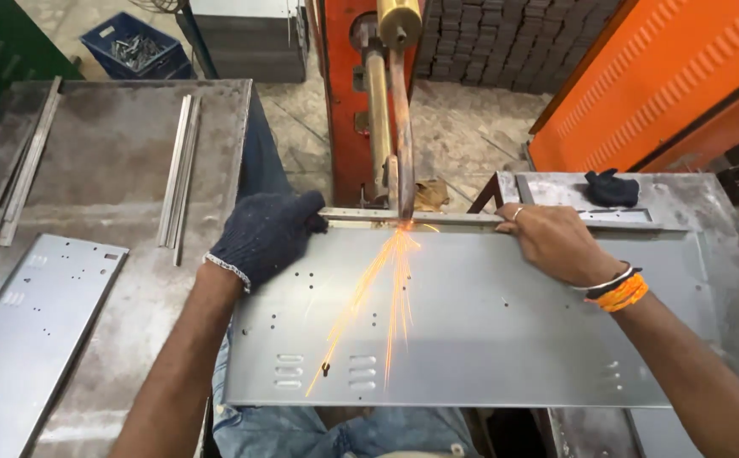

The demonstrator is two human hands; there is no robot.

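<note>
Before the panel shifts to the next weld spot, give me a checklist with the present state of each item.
1. Left hand gloved and pressing the sheet metal panel: ok.
2. Right hand protected: not ok, it is bare, beside the sparks.
3. Metal strip lying along the panel's far edge under the electrode: ok.
4. Spare glove within reach on the right table: ok.
5. Panel fully supported: cannot tell; its near edge overhangs the gap between tables.
</note>
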